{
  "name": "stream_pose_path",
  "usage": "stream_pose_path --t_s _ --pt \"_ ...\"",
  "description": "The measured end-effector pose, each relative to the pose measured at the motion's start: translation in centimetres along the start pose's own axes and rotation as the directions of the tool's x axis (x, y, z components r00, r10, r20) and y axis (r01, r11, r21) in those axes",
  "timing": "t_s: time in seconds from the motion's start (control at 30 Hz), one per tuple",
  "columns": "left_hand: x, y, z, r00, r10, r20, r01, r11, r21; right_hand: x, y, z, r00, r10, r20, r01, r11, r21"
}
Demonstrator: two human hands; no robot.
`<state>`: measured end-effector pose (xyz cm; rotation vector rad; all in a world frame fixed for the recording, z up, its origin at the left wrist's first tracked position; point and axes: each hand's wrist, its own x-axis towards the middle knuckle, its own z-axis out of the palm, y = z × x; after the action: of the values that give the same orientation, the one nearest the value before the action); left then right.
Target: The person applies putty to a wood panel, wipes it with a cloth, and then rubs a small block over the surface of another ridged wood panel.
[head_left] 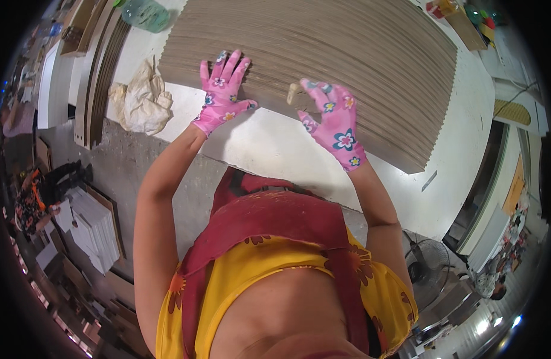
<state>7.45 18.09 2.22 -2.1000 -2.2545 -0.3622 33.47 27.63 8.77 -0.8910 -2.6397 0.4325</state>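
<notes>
A broad stack of grey-brown strips (323, 48) lies in front of me, packed side by side with ridged ends. My left hand (223, 90), in a pink flowered glove, is spread with its fingers flat on the near left edge of the strips. My right hand (332, 113), gloved the same way, curls its thumb and fingers around a small tan lump (295, 94) at the near edge. Whether the lump is a sponge or a block I cannot tell. Left of my left hand is a crumpled cream cloth (142, 99).
The white table (466, 137) bears the strips. At its far left stand more long strips (99, 78) and a greenish clear bottle (145, 15). A small flat metal piece (429, 180) lies at the right. Beyond are a fan (428, 269), stacked white panels (93, 224) and another person (36, 200).
</notes>
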Motion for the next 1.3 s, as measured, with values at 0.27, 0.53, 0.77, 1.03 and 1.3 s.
stream_pose_path --t_s 0.27,0.53,0.77,1.03,1.3 --pt "-2.2 -2.2 0.1 0.936 -0.244 -0.253 0.18 0.952 -0.249 1.6 0.3 0.8 0.98 0.054 -0.19 -0.014 0.978 0.206" --pt "-8.1 -10.6 4.4 0.682 -0.683 -0.26 0.488 0.691 -0.534 -3.1 1.2 0.0 0.783 0.622 -0.01 -0.325 0.422 0.846" --pt "-7.1 -11.3 4.0 0.656 -0.755 -0.009 0.672 0.59 -0.447 -4.7 0.2 2.2 0.785 0.62 0.002 -0.226 0.283 0.932" --pt "-6.8 -11.3 3.5 0.71 -0.704 0.0 0.61 0.615 -0.5 -3.8 -3.2 2.5 0.804 0.583 0.122 -0.205 0.079 0.976" --pt "-7.0 -12.2 4.7 0.671 -0.72 -0.178 0.521 0.629 -0.577 -1.8 -4.1 2.2 0.79 0.609 0.062 -0.249 0.228 0.941"
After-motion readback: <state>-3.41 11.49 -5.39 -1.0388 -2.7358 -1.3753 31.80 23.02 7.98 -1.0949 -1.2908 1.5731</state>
